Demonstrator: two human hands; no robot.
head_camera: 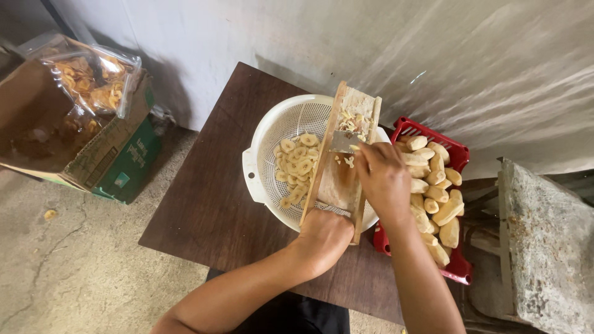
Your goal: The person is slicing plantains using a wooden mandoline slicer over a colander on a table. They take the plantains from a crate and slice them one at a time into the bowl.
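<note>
My wooden slicer board (342, 158) is a long, narrow plank with raised side rails, pale and worn, with a small steel blade (342, 141) set across it. It lies tilted over the white plastic colander (263, 145), a round, finely perforated bowl with flat handles. Pale yellow banana slices (297, 167), thin and round, are heaped inside the colander to the left of the board, and crumbly scraps (352, 119) cling to the board's far end.

My left hand (324, 238) grips the near end of the board, fingers curled tight around it. My right hand (382, 179) rests on the board just near the blade, fingers bunched and pressing down; whatever piece they hold is hidden beneath them, so I cannot tell its shape.

Just to the right, touching the colander, sits a red plastic crate (458, 154) full of peeled bananas (436, 195), smooth, stubby and cream-coloured. All of it stands on a dark brown wooden table (210, 204). Far left, on the concrete floor, a cardboard box (117, 154) holds a clear bag of fried chips (93, 80).
</note>
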